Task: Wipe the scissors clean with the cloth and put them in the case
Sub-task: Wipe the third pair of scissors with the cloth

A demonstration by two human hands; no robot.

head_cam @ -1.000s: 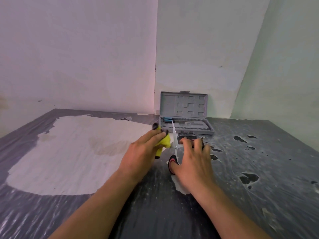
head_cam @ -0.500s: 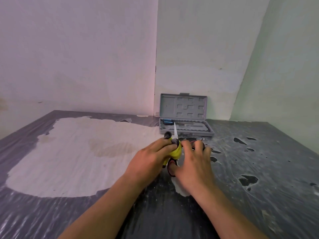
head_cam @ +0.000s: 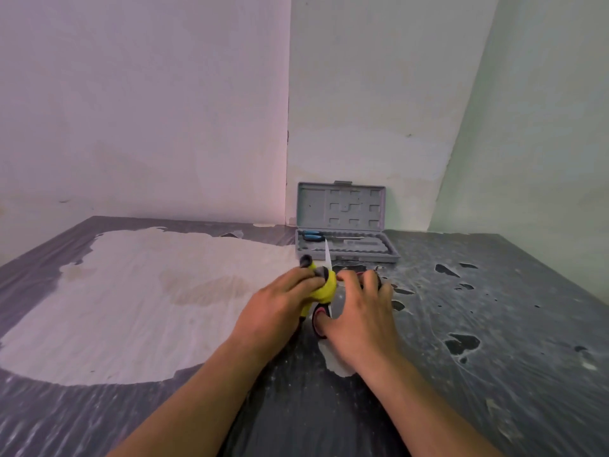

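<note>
Yellow cloth (head_cam: 324, 286) pinched in left hand (head_cam: 280, 310) around scissors (head_cam: 327, 258) blade, handles gripped steady by right hand (head_cam: 359, 319) above table (head_cam: 494, 324), open case (head_cam: 346, 239) waiting just beyond.

The case (head_cam: 346, 232) stands open at the back of the counter (head_cam: 494, 357) against the wall. Before it lie the scissors (head_cam: 328, 258), with the cloth (head_cam: 324, 286) on them, left hand (head_cam: 280, 311) left, right hand (head_cam: 359, 315) right

Looks like a rough workroom corner: bare stained walls (head_cam: 197, 110), a table (head_cam: 494, 357) with peeling grey cover, open tool case (head_cam: 342, 209).
</note>
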